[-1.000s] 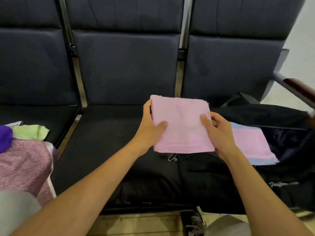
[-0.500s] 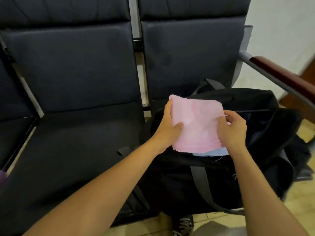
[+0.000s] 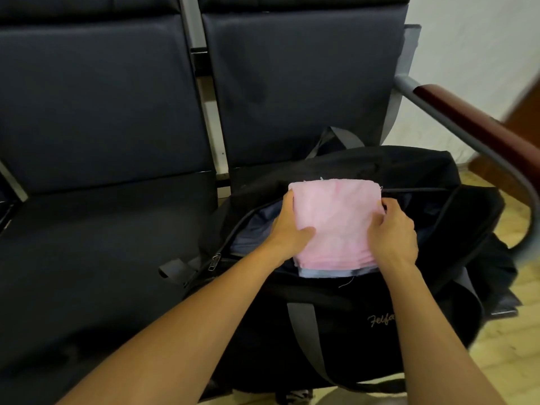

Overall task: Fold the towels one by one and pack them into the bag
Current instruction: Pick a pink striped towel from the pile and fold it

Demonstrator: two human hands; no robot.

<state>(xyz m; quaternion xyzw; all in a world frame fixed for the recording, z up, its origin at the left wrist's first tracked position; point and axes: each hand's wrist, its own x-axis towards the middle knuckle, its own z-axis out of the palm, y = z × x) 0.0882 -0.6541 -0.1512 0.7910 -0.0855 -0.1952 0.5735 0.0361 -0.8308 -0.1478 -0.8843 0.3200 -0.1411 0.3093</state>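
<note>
Fingers of both hands pinch the folded pink towel (image 3: 336,223) from either side: the left hand (image 3: 287,232) has its thumb on top and its fingers tucked under the left edge, and the right hand (image 3: 393,232) curls over the right edge. Between them the towel hangs over the open mouth of the black bag (image 3: 336,317), with a blue layer showing along its near edge, just below the thumbs. Judging from this, the risk is the fold slipping apart: the stacked layers near the wrists look loose, so an uneven release could let them fan out. Beyond the fingertips, the bag's far flap (image 3: 380,168) sags and could catch the towel's far edge. The zipper pull (image 3: 215,260) lies left of the left hand.
</note>
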